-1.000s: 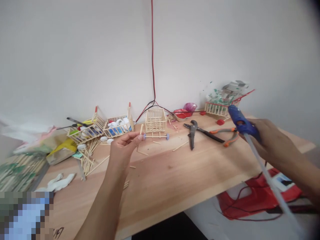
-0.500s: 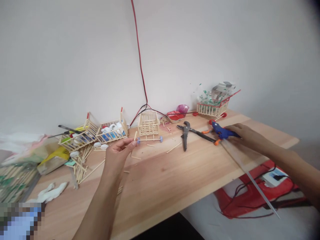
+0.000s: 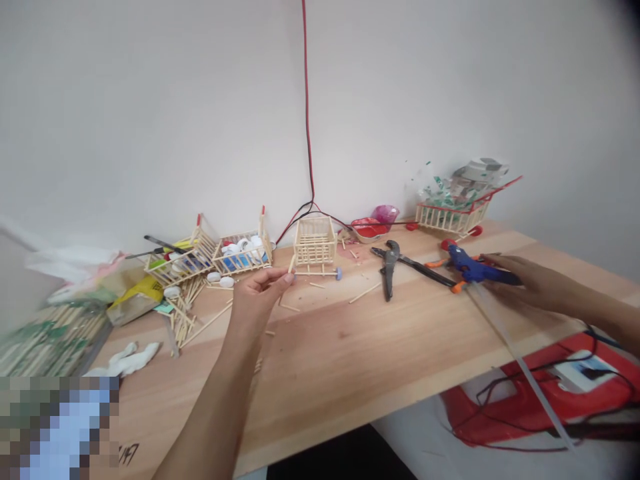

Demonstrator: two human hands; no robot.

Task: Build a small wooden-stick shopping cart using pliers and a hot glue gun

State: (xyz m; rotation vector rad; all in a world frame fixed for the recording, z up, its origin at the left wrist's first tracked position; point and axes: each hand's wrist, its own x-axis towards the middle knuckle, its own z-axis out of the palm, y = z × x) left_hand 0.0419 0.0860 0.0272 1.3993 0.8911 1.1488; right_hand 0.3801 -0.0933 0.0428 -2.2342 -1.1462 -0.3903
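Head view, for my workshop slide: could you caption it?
Left hand pinches a stick near a small wooden cart; right hand is at a blue glue gun.

Your wooden stick (image 3: 292, 264) tilts off upright; the blue glue gun (image 3: 469, 267), translucent rod (image 3: 524, 369) protruding, is at your right

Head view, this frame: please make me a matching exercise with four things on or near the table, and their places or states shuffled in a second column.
1. Blue plastic glue gun
2. Short pale wooden stick
3. Small wooden cart with red wheels
4. Red plastic object

A. Loaded with crumpled clear plastic
B. Lower than the wooden tabletop
C. At the right hand
D. Pinched in the left hand

Pairs: 1-C, 2-D, 3-A, 4-B
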